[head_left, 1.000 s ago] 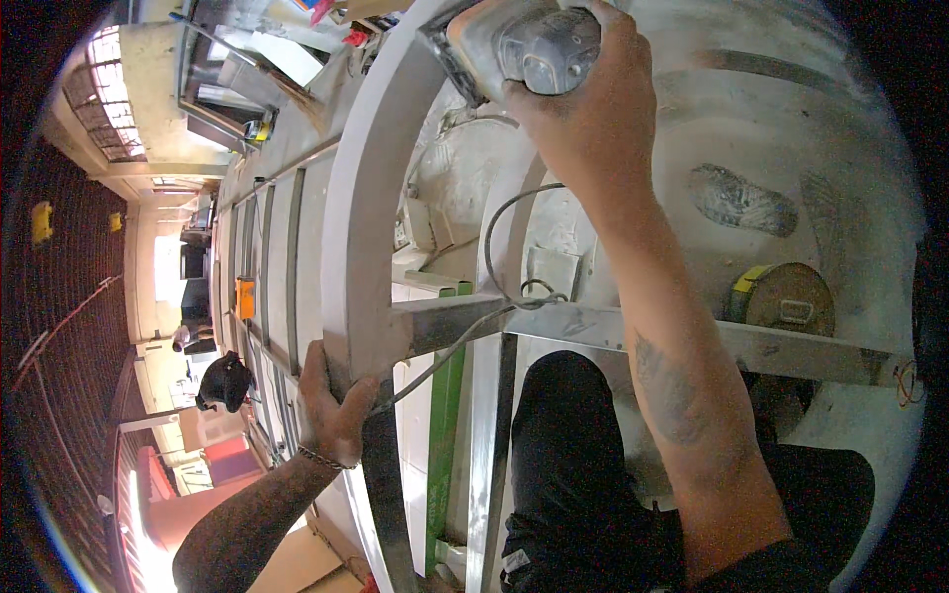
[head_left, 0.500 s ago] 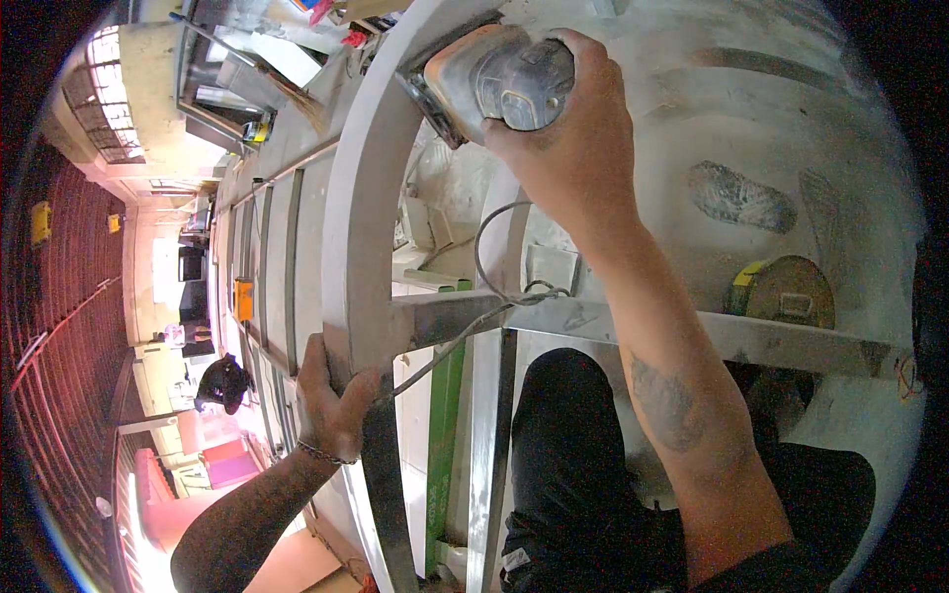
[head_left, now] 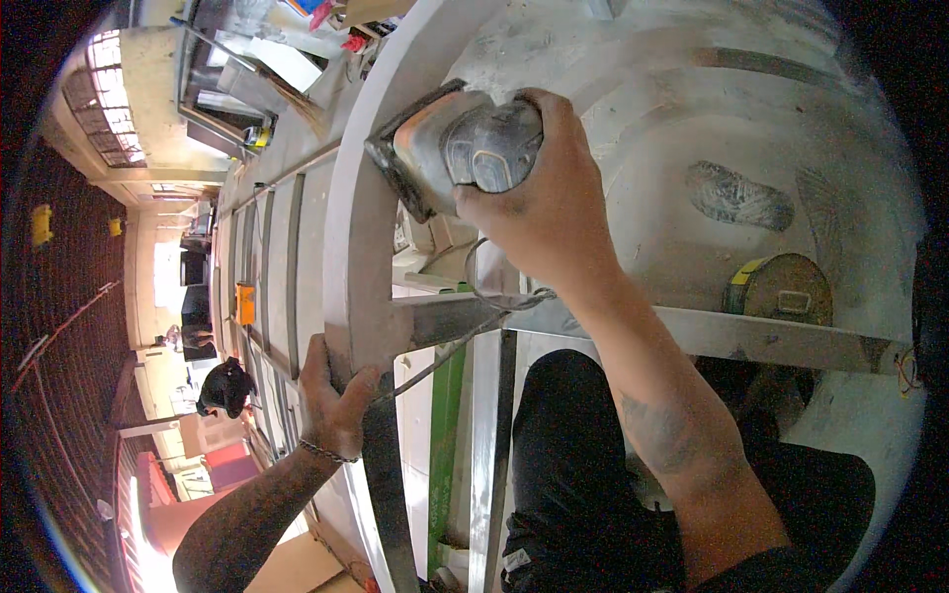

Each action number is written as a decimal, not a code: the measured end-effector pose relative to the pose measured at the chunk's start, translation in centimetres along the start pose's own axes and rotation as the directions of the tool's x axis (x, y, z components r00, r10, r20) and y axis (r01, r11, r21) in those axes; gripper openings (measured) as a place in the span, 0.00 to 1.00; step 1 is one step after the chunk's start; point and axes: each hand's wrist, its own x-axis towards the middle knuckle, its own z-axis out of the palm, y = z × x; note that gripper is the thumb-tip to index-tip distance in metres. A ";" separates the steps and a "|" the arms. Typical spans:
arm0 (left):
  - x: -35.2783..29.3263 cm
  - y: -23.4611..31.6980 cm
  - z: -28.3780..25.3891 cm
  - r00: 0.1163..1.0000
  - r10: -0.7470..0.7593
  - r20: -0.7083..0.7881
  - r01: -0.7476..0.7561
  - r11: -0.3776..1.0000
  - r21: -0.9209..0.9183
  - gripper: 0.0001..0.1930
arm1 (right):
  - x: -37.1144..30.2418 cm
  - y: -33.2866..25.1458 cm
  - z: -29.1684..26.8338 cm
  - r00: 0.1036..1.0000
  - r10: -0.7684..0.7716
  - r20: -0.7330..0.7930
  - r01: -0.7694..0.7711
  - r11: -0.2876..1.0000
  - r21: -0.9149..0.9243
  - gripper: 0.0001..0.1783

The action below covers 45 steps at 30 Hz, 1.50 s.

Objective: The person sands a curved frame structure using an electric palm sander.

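Note:
A dusty power sander [head_left: 430, 146] with a black and orange body is held in my right hand [head_left: 542, 203], fingers wrapped round its rounded rear. Its flat pad rests against the inner side of a curved, grey-white metal frame [head_left: 358, 198]. My left hand [head_left: 338, 400] grips that frame lower down, where the pale curve meets a darker bare metal length. The sander's grey cord [head_left: 450, 356] hangs down past the crossbar [head_left: 450, 321] and runs toward my left hand. How the fingers sit behind the frame is partly hidden.
A round, grinding-disc-like object with a yellow edge [head_left: 781, 289] lies by the right crossbar. Below the frame are a green bar [head_left: 445, 445] and bright metal tubes [head_left: 486, 465]. My knee [head_left: 568, 425] is under the crossbar. A dark cap-like shape [head_left: 225, 385] appears at far left.
My right hand has drawn the sander down along the frame's curve, toward me and slightly left. The cord has sagged lower. My left hand keeps its hold on the frame.

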 end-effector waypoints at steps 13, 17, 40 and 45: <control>0.1 0.7 0.0 0.999 0.005 -0.052 -0.002 0.999 0.054 0.25 | -1.1 -1.5 0.1 0.978 0.205 0.027 -0.206 0.977 0.049 0.47; 0.1 -0.3 0.1 0.999 -0.022 -0.033 0.022 1.000 -0.005 0.25 | -0.3 -1.3 1.0 0.978 0.198 -0.068 -0.196 0.980 0.035 0.46; -0.1 0.0 -0.3 1.000 -0.021 0.015 0.022 0.999 -0.033 0.24 | 1.6 -0.8 2.6 0.941 0.218 -0.258 -0.141 0.947 0.287 0.43; -0.1 -0.5 0.0 0.999 -0.035 -0.008 0.035 0.997 -0.074 0.24 | 0.6 -1.4 2.9 0.953 0.161 -0.256 -0.103 0.969 0.224 0.43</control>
